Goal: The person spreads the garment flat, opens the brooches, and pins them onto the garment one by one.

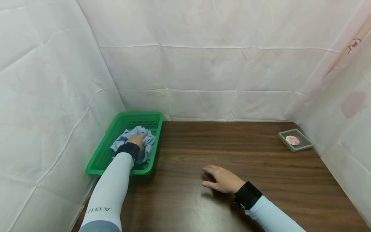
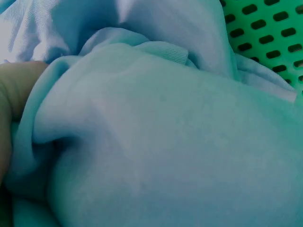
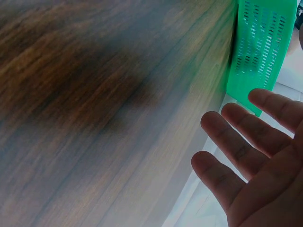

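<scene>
A crumpled light blue cloth [image 1: 148, 139] lies in a green plastic basket [image 1: 157, 129] at the left of the table. My left hand [image 1: 137, 140] reaches down into the basket and grips the cloth, its fingertips hidden among the folds. Close up in the left wrist view, the cloth [image 2: 161, 137] fills most of the picture, with part of the left hand [image 2: 19, 90] at the edge against a fold. My right hand [image 1: 224, 179] is held over the table, palm down and holding nothing. Its fingers [image 3: 232, 142] are spread apart in the right wrist view.
The brown wooden table [image 1: 220, 141] has white sheeting [image 1: 203, 71] along its back and sides. A small grey-framed square [image 1: 301, 146] with a round pink picture lies at the back right corner. The basket stands close to the left sheeting.
</scene>
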Demonstrator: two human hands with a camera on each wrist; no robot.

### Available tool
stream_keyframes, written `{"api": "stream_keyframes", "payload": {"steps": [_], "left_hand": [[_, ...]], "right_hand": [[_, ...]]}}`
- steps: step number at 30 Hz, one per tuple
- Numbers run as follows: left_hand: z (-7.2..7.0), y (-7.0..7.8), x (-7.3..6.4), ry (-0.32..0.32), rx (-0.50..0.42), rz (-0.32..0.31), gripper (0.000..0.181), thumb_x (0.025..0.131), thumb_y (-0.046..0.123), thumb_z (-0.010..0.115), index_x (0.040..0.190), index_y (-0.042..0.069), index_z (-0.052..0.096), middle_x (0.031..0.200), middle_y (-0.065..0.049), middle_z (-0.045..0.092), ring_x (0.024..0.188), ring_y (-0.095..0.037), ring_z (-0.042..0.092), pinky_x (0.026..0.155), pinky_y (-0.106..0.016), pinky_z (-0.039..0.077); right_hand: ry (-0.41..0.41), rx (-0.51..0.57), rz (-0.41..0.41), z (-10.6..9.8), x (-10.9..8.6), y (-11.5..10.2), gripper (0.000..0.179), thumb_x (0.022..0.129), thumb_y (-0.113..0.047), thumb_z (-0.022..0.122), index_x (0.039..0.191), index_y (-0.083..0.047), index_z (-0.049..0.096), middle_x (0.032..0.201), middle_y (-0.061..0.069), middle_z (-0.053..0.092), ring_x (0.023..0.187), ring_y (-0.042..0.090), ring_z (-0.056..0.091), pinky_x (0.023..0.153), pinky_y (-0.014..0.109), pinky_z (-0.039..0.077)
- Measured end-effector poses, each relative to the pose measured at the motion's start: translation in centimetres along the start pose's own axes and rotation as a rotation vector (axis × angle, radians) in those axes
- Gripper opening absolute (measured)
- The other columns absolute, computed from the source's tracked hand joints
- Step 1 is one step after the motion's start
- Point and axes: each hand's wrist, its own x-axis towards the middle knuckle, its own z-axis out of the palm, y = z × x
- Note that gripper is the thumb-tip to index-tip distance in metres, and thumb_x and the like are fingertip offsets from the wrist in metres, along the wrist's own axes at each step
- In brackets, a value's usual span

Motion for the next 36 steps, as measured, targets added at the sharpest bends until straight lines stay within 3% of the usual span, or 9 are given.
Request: {"api": "stream_keyframes", "payload": {"steps": [11, 20, 28, 36], "left_hand": [[-0.8, -0.5, 0.2, 0.028, 0.001, 0.044, 0.057, 0.085, -0.01, 0.06, 0.139, -0.004, 0.044, 0.121, -0.033, 0.056, 0.105, -0.048, 0.057, 0.086, -0.053, 0.048], [-1.6, -1.5, 0.7, 0.061, -0.019, 0.055, 0.058, 0.085, -0.012, 0.056, 0.141, -0.003, 0.042, 0.132, -0.033, 0.049, 0.116, -0.049, 0.05, 0.093, -0.056, 0.043], [-2.4, -2.2, 1.2, 0.103, -0.029, 0.07, 0.057, 0.085, -0.014, 0.053, 0.14, 0.0, 0.047, 0.133, -0.03, 0.05, 0.122, -0.048, 0.046, 0.099, -0.056, 0.038], [-4.2, -1.5, 0.1, 0.161, -0.013, 0.105, 0.055, 0.083, -0.015, 0.054, 0.136, -0.002, 0.05, 0.132, -0.032, 0.05, 0.123, -0.049, 0.044, 0.099, -0.058, 0.038]], "right_hand": [[-0.001, -0.003, -0.006, 0.0, 0.0, 0.0, 0.07, 0.093, -0.062, 0.047, 0.14, -0.01, 0.049, 0.14, 0.009, 0.049, 0.126, 0.024, 0.049, 0.1, 0.044, 0.042], [-0.004, 0.008, 0.004, -0.3, 0.0, -0.1, 0.064, 0.093, -0.054, 0.054, 0.141, -0.011, 0.049, 0.14, 0.007, 0.049, 0.126, 0.024, 0.049, 0.1, 0.044, 0.042], [0.003, 0.007, 0.001, -0.2, -0.2, 0.0, 0.064, 0.094, -0.053, 0.054, 0.14, -0.01, 0.049, 0.141, 0.01, 0.049, 0.127, 0.025, 0.049, 0.1, 0.045, 0.042], [0.013, 0.013, -0.001, 0.0, -0.5, 0.2, 0.062, 0.094, -0.052, 0.055, 0.139, -0.01, 0.05, 0.14, 0.009, 0.05, 0.126, 0.026, 0.049, 0.1, 0.046, 0.042]]}}
